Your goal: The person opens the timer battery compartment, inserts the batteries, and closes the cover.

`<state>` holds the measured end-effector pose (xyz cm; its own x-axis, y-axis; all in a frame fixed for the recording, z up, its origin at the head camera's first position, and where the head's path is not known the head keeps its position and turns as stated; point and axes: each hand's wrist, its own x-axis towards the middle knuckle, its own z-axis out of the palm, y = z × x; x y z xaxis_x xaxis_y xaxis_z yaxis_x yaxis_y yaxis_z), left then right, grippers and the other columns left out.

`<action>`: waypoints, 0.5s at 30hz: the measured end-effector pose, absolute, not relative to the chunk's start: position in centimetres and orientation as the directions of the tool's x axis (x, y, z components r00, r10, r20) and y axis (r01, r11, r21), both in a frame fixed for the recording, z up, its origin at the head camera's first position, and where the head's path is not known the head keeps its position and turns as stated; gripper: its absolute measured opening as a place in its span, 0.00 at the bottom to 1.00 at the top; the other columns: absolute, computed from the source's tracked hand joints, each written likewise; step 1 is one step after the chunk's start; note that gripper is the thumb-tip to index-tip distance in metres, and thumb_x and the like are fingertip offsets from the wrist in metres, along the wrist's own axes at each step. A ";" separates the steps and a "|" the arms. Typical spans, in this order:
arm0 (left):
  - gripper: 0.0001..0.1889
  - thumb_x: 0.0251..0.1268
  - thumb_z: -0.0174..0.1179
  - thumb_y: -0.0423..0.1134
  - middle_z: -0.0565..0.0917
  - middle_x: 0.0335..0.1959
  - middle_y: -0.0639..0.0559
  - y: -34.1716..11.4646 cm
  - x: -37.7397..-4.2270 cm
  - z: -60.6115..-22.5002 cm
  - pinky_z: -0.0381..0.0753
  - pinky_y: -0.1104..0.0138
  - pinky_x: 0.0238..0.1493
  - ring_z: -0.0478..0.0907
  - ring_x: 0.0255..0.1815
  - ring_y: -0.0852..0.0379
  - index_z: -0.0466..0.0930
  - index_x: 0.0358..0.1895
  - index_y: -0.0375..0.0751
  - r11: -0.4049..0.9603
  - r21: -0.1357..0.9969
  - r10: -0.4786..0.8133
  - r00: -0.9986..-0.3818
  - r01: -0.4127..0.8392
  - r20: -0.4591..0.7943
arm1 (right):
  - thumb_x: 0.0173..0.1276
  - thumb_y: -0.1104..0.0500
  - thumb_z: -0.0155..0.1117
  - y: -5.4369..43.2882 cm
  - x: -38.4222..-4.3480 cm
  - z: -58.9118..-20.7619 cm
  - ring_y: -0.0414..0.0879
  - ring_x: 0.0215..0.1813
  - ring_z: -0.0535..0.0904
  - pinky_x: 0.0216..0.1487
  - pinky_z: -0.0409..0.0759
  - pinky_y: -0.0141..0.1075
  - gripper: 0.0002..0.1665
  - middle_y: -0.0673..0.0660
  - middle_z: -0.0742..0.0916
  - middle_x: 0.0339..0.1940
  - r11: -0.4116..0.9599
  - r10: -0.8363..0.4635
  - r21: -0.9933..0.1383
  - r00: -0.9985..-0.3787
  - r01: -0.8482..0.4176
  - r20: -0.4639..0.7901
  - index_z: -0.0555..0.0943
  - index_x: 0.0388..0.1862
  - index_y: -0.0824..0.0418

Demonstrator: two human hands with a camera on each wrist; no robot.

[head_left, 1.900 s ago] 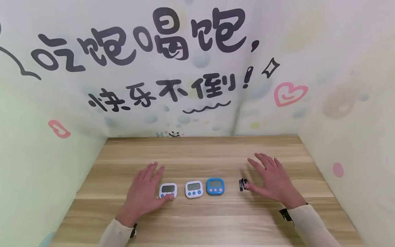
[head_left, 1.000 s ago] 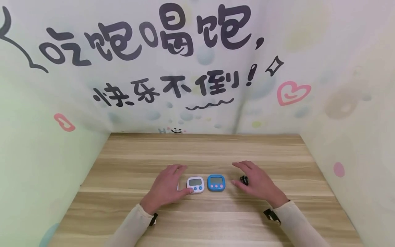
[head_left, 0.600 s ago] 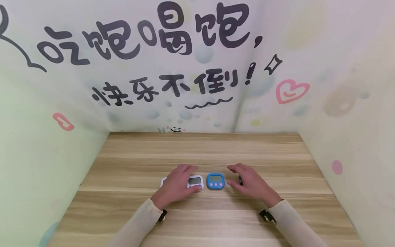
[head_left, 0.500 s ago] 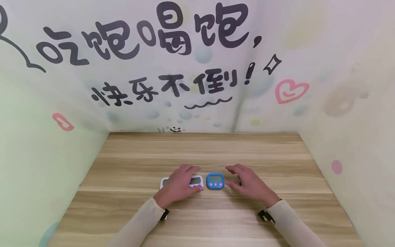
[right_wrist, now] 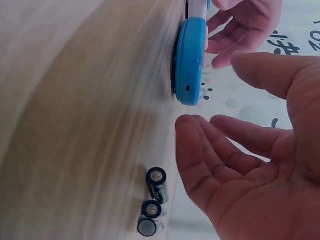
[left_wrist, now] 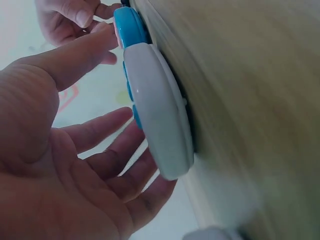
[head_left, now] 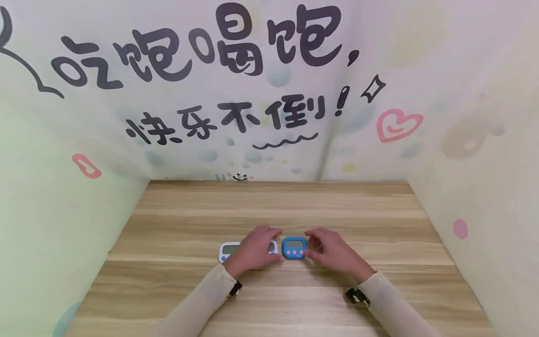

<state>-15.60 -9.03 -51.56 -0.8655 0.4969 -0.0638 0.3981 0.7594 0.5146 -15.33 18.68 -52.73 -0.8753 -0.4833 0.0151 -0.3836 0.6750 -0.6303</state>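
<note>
A blue digital timer [head_left: 294, 244] with pink buttons lies face up on the table. Beside it is a white timer [head_left: 273, 246] with blue buttons, partly covered by my left hand [head_left: 254, 251], whose spread fingers and thumb reach over it to the blue timer's left edge. Further left lies another white timer [head_left: 229, 250]. My right hand [head_left: 333, 253] is at the blue timer's right edge, thumb and fingers apart with a gap between them. Several small batteries [right_wrist: 156, 177] lie below that hand in the right wrist view; the head view hides them.
The wood-grain table [head_left: 278, 201] meets a white wall [head_left: 202, 164] with black lettering at the back. Side walls [head_left: 476, 187] enclose it left and right. Each wrist carries a black strap [head_left: 357, 296] by the sleeve.
My left hand has moved right, from the leftmost white timer across the middle one to the blue timer's edge. My right hand has moved left from the batteries to the blue timer.
</note>
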 end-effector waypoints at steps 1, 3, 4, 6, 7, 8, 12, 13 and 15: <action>0.38 0.62 0.76 0.55 0.84 0.64 0.50 -8.9 -15.6 -51.7 0.75 0.51 0.76 0.74 0.72 0.48 0.77 0.72 0.44 0.762 0.517 0.495 -0.865 0.391 -0.075 | 0.71 0.52 0.75 18.7 -15.3 -52.8 0.44 0.49 0.83 0.51 0.87 0.37 0.31 0.53 0.88 0.49 0.675 -0.482 -0.639 -0.876 -0.369 -0.003 0.80 0.66 0.67; 0.38 0.61 0.77 0.55 0.85 0.62 0.51 -8.7 -15.7 -51.9 0.75 0.51 0.75 0.75 0.70 0.48 0.77 0.72 0.44 0.767 0.519 0.492 -0.865 0.377 -0.099 | 0.70 0.52 0.76 18.6 -15.4 -52.9 0.43 0.47 0.81 0.50 0.85 0.36 0.32 0.52 0.87 0.47 0.677 -0.477 -0.652 -0.878 -0.342 -0.035 0.80 0.66 0.67; 0.38 0.61 0.77 0.55 0.85 0.61 0.52 -8.6 -15.7 -51.9 0.76 0.52 0.74 0.75 0.69 0.49 0.77 0.72 0.44 0.770 0.521 0.487 -0.866 0.367 -0.109 | 0.69 0.52 0.76 18.5 -15.4 -52.9 0.42 0.47 0.81 0.50 0.85 0.36 0.32 0.51 0.87 0.47 0.678 -0.478 -0.655 -0.877 -0.334 -0.047 0.80 0.66 0.67; 0.37 0.61 0.77 0.56 0.85 0.58 0.54 -8.4 -15.8 -52.1 0.78 0.53 0.71 0.76 0.65 0.51 0.78 0.71 0.45 0.780 0.512 0.482 -0.867 0.360 -0.126 | 0.68 0.52 0.77 18.4 -15.5 -53.0 0.41 0.46 0.80 0.49 0.85 0.36 0.33 0.51 0.87 0.47 0.681 -0.481 -0.656 -0.874 -0.327 -0.063 0.80 0.66 0.67; 0.37 0.61 0.77 0.56 0.86 0.57 0.55 -8.3 -15.9 -52.1 0.79 0.54 0.70 0.76 0.63 0.52 0.78 0.71 0.45 0.782 0.510 0.482 -0.866 0.359 -0.130 | 0.68 0.53 0.78 18.4 -15.5 -53.0 0.41 0.45 0.80 0.49 0.85 0.36 0.33 0.51 0.87 0.46 0.684 -0.485 -0.649 -0.872 -0.333 -0.064 0.80 0.66 0.67; 0.37 0.61 0.77 0.55 0.86 0.56 0.55 -8.3 -16.0 -52.1 0.80 0.55 0.68 0.76 0.61 0.53 0.78 0.70 0.45 0.781 0.511 0.483 -0.865 0.359 -0.132 | 0.67 0.53 0.78 18.3 -15.6 -53.1 0.41 0.45 0.80 0.48 0.85 0.36 0.34 0.51 0.87 0.46 0.685 -0.490 -0.645 -0.869 -0.338 -0.065 0.80 0.67 0.68; 0.35 0.61 0.77 0.54 0.86 0.52 0.56 -8.1 -16.3 -52.1 0.80 0.57 0.64 0.76 0.57 0.54 0.79 0.69 0.43 0.773 0.510 0.500 -0.857 0.377 -0.125 | 0.65 0.54 0.81 18.2 -15.8 -53.3 0.41 0.42 0.78 0.45 0.83 0.33 0.37 0.50 0.86 0.44 0.687 -0.507 -0.638 -0.859 -0.349 -0.076 0.79 0.67 0.70; 0.34 0.62 0.77 0.53 0.86 0.50 0.56 -8.0 -16.4 -52.2 0.80 0.57 0.63 0.76 0.56 0.54 0.80 0.68 0.42 0.768 0.508 0.509 -0.853 0.389 -0.117 | 0.65 0.54 0.81 18.1 -15.8 -53.4 0.40 0.41 0.78 0.44 0.82 0.33 0.37 0.50 0.85 0.43 0.686 -0.512 -0.636 -0.856 -0.354 -0.076 0.79 0.67 0.70; 0.32 0.62 0.77 0.52 0.86 0.49 0.56 -7.8 -16.5 -52.3 0.79 0.57 0.63 0.76 0.55 0.55 0.81 0.67 0.42 0.761 0.505 0.523 -0.846 0.407 -0.106 | 0.64 0.54 0.82 18.0 -15.9 -53.5 0.40 0.40 0.77 0.42 0.81 0.31 0.36 0.48 0.84 0.42 0.684 -0.519 -0.638 -0.851 -0.354 -0.084 0.80 0.67 0.68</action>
<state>-16.46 -7.83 -52.25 -0.8459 0.5228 -0.1058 0.4073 0.7611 0.5048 -15.94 18.01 -53.46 -0.8507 -0.5189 -0.0836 -0.3544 0.6838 -0.6378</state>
